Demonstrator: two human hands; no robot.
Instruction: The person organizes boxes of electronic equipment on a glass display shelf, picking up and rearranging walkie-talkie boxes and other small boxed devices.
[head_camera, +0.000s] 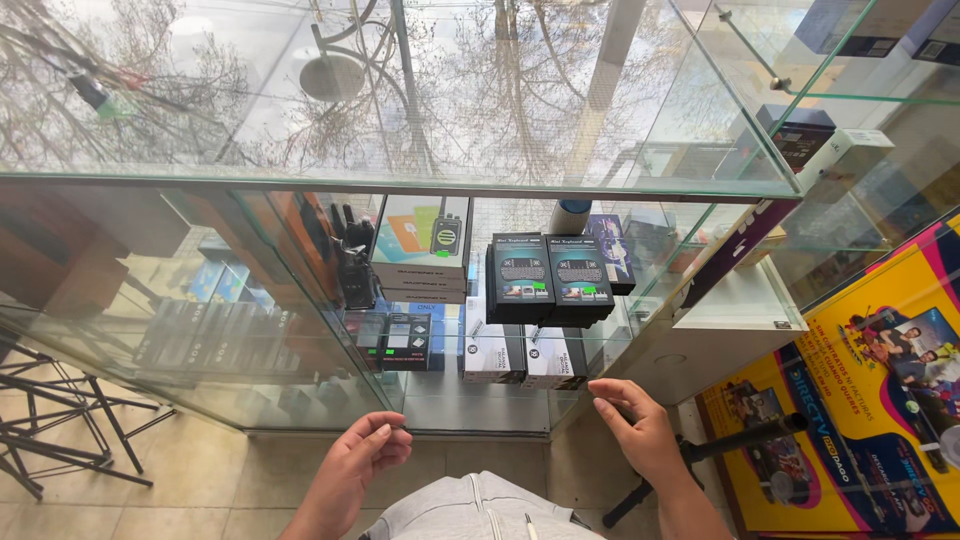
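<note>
Below, in the lower middle of the frame, both hands met the front edge of a clear glass shelf (300, 395), a thin pane with a greenish rim that ran across the lower centre of a glass display case; the left hand (360, 462) had its fingertips curled loosely against that edge, and whether it gripped or merely touched I could not tell; the right hand (637, 428) pinched the same edge between thumb and fingers, further right. Just above them, at centre frame, two black boxes (548, 277) picturing small keyboards stood side by side on a higher level; white boxes (523, 350) sat beneath them; a pale box with a walkie-talkie picture (425, 240) lay to their left. At left, black stand legs (60, 420) rested on the tiled floor; at lower right, a yellow poster (870, 400) leaned.
</note>
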